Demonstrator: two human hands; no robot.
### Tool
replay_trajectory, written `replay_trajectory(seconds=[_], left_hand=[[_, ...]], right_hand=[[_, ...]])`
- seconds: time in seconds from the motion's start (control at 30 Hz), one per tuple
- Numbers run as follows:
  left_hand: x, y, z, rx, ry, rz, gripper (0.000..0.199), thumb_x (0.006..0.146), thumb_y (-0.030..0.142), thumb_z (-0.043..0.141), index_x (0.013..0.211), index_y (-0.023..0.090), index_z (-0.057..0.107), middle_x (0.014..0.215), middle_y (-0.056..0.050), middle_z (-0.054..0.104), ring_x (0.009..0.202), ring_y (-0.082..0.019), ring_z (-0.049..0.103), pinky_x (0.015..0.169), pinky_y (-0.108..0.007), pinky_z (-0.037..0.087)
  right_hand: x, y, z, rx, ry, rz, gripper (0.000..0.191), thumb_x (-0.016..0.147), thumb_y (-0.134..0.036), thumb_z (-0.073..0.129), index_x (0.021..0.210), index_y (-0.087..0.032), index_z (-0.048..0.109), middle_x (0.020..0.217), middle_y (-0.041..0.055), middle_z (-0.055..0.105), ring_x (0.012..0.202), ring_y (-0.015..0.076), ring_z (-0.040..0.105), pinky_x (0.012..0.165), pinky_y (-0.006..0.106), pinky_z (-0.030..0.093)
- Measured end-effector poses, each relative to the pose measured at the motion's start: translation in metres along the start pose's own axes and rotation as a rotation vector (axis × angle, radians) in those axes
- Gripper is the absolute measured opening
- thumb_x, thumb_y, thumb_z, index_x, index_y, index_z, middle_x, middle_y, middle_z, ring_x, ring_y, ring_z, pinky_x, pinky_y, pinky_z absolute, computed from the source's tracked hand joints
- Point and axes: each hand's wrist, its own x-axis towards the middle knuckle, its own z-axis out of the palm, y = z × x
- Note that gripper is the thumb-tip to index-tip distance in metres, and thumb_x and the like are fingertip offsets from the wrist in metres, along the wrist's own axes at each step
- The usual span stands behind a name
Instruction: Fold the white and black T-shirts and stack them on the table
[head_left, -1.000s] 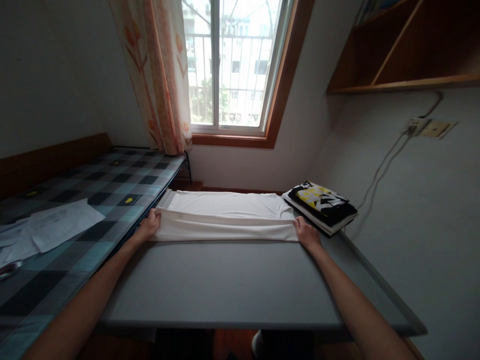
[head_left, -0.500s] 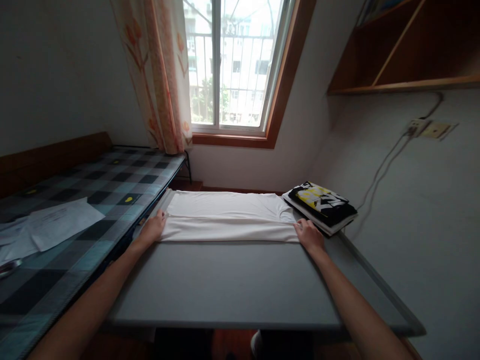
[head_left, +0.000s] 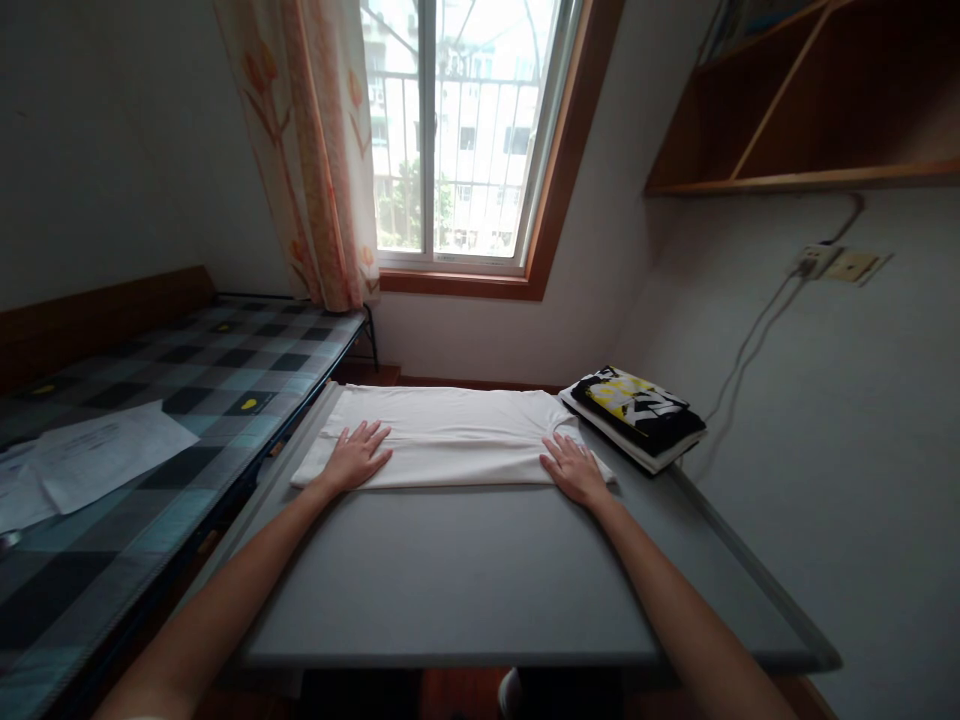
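L hand (head_left: 354,460) & R hand (head_left: 574,470) lie flat near opp. ends of the white cloth (head_left: 457,460), fingers spread, gripping nothing, prob. to even out pressure. Cloth's on bench (head_left: 450,580), far side; stack (head_left: 637,415) by its R end, prob. clear of hands.

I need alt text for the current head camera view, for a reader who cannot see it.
The left hand and right hand lie open on a folded white cloth on a grey table. Folded clothes are piled near the right hand; a checked mattress with papers is at left, a window ahead.
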Motion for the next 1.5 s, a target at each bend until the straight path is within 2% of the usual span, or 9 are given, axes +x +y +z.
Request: replay_trajectory(seconds=[0.27,0.4,0.47,0.57,0.67,0.93,1.13,1.33,1.5], left_hand=[[-0.031,0.005,-0.006,0.030,-0.020,-0.022,0.058,0.093,0.053,0.034,0.145,0.027,0.038,0.153,-0.006,0.032,0.142,-0.033,0.023,0.112,-0.058,0.013],[-0.053,-0.002,-0.023,0.005,-0.065,0.079,0.061,0.090,0.059,0.037,0.144,0.029,0.041,0.151,-0.007,0.037,0.139,-0.033,0.031,0.110,-0.053,0.024],[-0.056,-0.012,-0.036,-0.036,-0.117,0.135,0.062,0.088,0.063,0.039,0.139,0.029,0.047,0.145,-0.008,0.046,0.134,-0.030,0.040,0.108,-0.046,0.031],[-0.048,-0.021,-0.050,-0.080,-0.127,0.134,0.060,0.089,0.063,0.036,0.131,0.025,0.057,0.137,-0.009,0.055,0.125,-0.026,0.051,0.105,-0.039,0.037],[-0.028,-0.018,-0.047,-0.070,-0.049,0.105,0.060,0.092,0.059,0.033,0.131,0.021,0.055,0.139,-0.011,0.052,0.127,-0.025,0.048,0.106,-0.039,0.036],[0.020,-0.001,0.000,-0.049,0.025,0.127,0.052,0.092,0.049,0.039,0.140,0.028,0.046,0.150,-0.007,0.039,0.139,-0.028,0.032,0.112,-0.050,0.024],[0.012,-0.008,0.002,-0.025,-0.005,0.127,0.057,0.093,0.052,0.036,0.145,0.029,0.037,0.154,-0.006,0.031,0.142,-0.027,0.025,0.114,-0.051,0.017],[-0.001,-0.015,0.003,-0.015,-0.006,0.168,0.058,0.094,0.053,0.034,0.147,0.030,0.032,0.155,-0.004,0.030,0.143,-0.026,0.024,0.116,-0.048,0.014],[-0.001,-0.016,0.002,-0.032,-0.001,0.162,0.058,0.093,0.053,0.035,0.147,0.032,0.033,0.154,-0.003,0.031,0.142,-0.026,0.026,0.116,-0.048,0.015]], right_hand=[[-0.028,0.013,-0.001,-0.009,-0.014,0.041,0.062,0.094,-0.056,0.025,0.148,-0.025,0.033,0.155,0.0068,0.029,0.142,0.0246,0.025,0.112,0.047,0.021],[-0.058,0.010,-0.013,-0.010,0.011,0.001,0.062,0.092,-0.060,0.030,0.143,-0.027,0.041,0.149,0.0089,0.040,0.136,0.0259,0.036,0.108,0.047,0.027],[-0.068,0.010,-0.024,-0.004,0.019,-0.019,0.055,0.091,-0.060,0.033,0.133,-0.029,0.052,0.138,0.0091,0.053,0.126,0.0262,0.047,0.103,0.048,0.030],[-0.066,0.007,-0.041,-0.007,0.037,-0.023,0.046,0.093,-0.056,0.034,0.105,-0.027,0.068,0.112,0.0084,0.066,0.108,0.0254,0.057,0.098,0.046,0.032],[-0.043,0.001,-0.051,-0.010,0.104,-0.019,0.042,0.094,-0.050,0.038,0.089,-0.023,0.070,0.101,0.0082,0.069,0.102,0.0249,0.058,0.094,0.042,0.033],[0.063,-0.021,-0.055,0.092,0.109,-0.066,0.027,0.092,-0.032,0.046,0.100,-0.021,0.069,0.106,0.0077,0.068,0.100,0.0209,0.060,0.087,0.031,0.038],[0.131,-0.022,-0.050,0.131,-0.002,0.012,0.031,0.093,-0.031,0.043,0.113,-0.023,0.066,0.116,0.0089,0.063,0.105,0.0216,0.058,0.087,0.030,0.040],[0.176,-0.016,-0.034,0.158,-0.046,0.128,0.043,0.093,-0.045,0.042,0.128,-0.024,0.056,0.128,0.0132,0.057,0.116,0.0280,0.052,0.093,0.040,0.039],[0.207,-0.020,-0.021,0.203,-0.127,0.222,0.053,0.093,-0.056,0.031,0.122,-0.023,0.061,0.117,0.0143,0.065,0.111,0.0305,0.057,0.095,0.052,0.036]])
